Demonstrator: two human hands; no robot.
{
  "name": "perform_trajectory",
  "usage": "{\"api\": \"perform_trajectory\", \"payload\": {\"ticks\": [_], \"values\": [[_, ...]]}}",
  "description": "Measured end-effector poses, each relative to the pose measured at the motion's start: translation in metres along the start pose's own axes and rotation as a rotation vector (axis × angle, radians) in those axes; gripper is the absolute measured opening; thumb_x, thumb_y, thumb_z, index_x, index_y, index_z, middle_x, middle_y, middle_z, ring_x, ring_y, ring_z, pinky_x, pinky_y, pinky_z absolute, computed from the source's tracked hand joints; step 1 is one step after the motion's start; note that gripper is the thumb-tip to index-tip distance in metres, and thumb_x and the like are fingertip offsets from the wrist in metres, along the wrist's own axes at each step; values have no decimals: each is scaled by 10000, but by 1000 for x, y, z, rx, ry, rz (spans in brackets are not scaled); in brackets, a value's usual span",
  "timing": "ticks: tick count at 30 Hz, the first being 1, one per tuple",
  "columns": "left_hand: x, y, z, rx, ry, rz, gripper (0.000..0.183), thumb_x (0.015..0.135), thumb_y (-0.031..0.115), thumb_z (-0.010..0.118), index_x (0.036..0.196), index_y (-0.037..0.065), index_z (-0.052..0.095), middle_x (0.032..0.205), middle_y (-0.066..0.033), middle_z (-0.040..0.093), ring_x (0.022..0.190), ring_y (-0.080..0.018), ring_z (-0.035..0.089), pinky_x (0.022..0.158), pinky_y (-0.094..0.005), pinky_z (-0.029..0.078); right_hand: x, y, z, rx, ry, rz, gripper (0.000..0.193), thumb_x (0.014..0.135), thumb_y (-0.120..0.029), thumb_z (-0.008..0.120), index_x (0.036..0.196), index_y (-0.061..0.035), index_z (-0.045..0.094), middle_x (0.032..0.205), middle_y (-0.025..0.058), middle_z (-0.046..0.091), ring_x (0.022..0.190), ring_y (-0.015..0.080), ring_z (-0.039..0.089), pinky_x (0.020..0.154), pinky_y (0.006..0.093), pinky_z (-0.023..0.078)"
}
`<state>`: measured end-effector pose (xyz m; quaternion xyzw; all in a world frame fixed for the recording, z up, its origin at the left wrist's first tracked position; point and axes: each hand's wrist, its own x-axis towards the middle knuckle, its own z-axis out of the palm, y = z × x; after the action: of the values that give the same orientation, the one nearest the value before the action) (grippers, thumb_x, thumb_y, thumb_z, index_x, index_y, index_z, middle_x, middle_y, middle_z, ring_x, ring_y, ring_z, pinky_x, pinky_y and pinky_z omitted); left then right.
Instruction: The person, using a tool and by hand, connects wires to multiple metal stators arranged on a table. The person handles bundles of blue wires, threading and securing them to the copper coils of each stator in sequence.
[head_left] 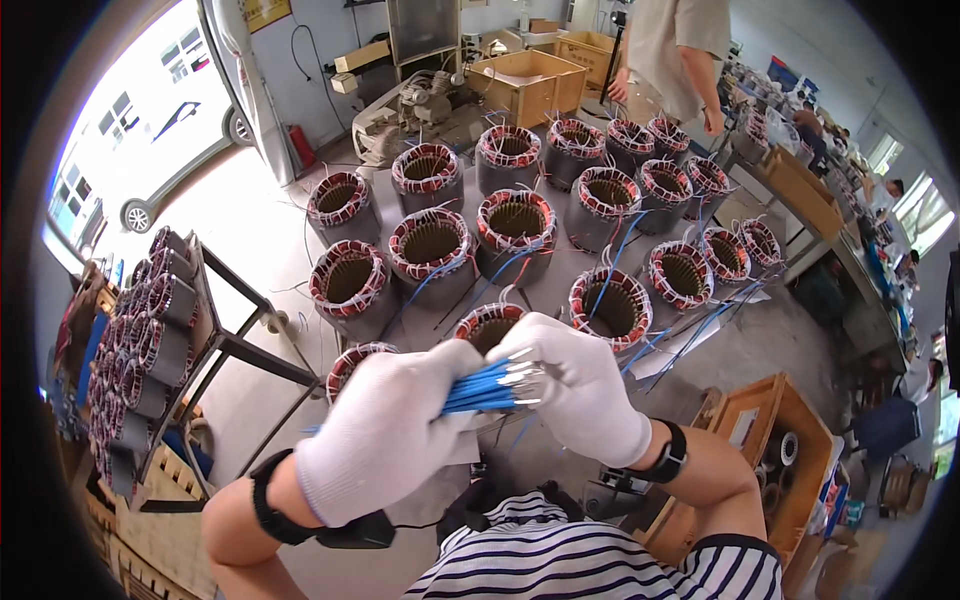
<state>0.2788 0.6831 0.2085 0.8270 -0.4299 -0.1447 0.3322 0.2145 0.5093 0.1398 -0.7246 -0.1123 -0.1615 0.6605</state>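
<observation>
My left hand (385, 425), in a white knit glove, is closed around a bundle of blue wires (478, 389). The pale stripped ends of the wires point to the right. At those ends, my right hand (583, 393), gloved the same way, has its fingers pinched together on the tips. How many wires it grips is hidden. Just beyond my hands, a motor stator (490, 325) with red windings and white lacing is partly covered. Another stator (610, 308) stands past my right hand, with a blue wire across its opening.
Rows of stators (432, 245) stand on the table ahead. A metal-framed rack (265, 360) with stacked stators is at left. A wooden crate (770, 420) stands at near right, and wooden boxes (530, 85) are at the back. Another person (675, 60) stands beyond the table.
</observation>
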Motion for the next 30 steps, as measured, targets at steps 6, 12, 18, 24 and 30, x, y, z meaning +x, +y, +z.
{"api": "perform_trajectory", "payload": {"ticks": [6, 12, 18, 24, 30], "values": [[6, -72, -60, 43, 203, -117, 102, 833, 79, 529, 863, -14, 559, 635, -163, 514, 587, -272, 502, 570, -358, 424, 60, 53, 0, 16, 258, 443, 155, 902, -125, 578, 926, 12, 646, 772, 18, 619, 676, 67, 567, 609, 222, 472], [50, -173, -44, -80, 52, -219, 194, 869, 152, 532, 861, -41, 560, 616, -99, 550, 578, -152, 563, 570, -308, 449, 97, 117, -1, -76, 235, 608, 221, 917, -177, 531, 994, 7, 626, 800, 50, 614, 637, 96, 577, 564, 214, 468], [65, -202, -9, -124, -193, -238, 196, 849, 165, 555, 862, -28, 582, 620, -113, 566, 580, -178, 588, 581, -329, 461, 120, 152, -12, -20, 267, 858, 236, 874, -188, 500, 968, 6, 598, 756, 73, 586, 536, 134, 543, 448, 261, 443], [85, -203, 6, -171, -297, -193, 206, 835, 128, 530, 935, -26, 622, 705, -205, 619, 673, -346, 629, 649, -392, 494, 117, 166, -24, 368, 186, 868, 207, 906, -176, 486, 984, 2, 558, 812, 63, 582, 595, 89, 523, 520, 213, 459], [77, -198, -2, -175, -249, -118, 168, 848, 114, 546, 936, -16, 607, 711, -175, 616, 652, -316, 628, 649, -353, 488, 100, 142, -14, 147, 217, 835, 234, 926, -210, 509, 990, 1, 588, 819, 45, 597, 616, 68, 535, 524, 190, 422]]}}
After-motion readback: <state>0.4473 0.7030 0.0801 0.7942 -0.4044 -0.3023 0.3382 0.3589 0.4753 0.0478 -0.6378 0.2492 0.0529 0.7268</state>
